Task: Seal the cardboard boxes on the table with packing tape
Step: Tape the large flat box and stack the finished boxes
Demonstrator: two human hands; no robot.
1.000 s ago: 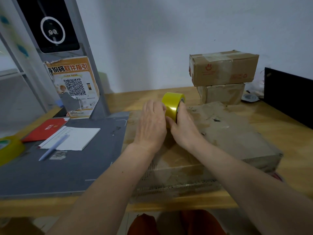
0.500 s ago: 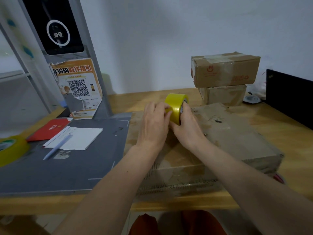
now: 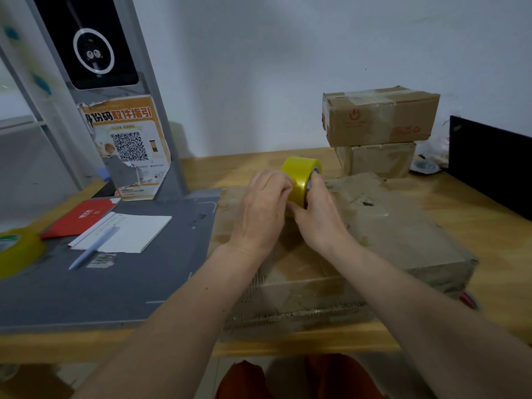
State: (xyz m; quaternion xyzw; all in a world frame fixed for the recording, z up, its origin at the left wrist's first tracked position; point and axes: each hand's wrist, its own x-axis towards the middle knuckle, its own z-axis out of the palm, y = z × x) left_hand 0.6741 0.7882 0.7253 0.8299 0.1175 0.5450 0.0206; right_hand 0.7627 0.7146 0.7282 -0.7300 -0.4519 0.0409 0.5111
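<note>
Both hands, left (image 3: 260,210) and right (image 3: 319,216), grip the yellow tape roll (image 3: 299,180) upright between them over the flat box (image 3: 388,234)

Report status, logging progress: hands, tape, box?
Both hands, left hand and right hand, gripping yellow tape roll over flat box. Nothing obstructing.

**Open wood to the right and far centre, clutter on the left**

Bare table (image 3: 475,214) runs along the right of the flat cardboard box (image 3: 403,234), bounded far right by a black panel (image 3: 489,165). Two stacked boxes (image 3: 380,116) block the far right corner. Far centre, between the stack and the grey stand (image 3: 155,116), wood lies open. On the left, the grey mat (image 3: 115,283) carries a notepad (image 3: 129,231), pen (image 3: 92,249), red booklet (image 3: 80,217) and, at the edge, a second tape roll (image 3: 17,251).
</note>
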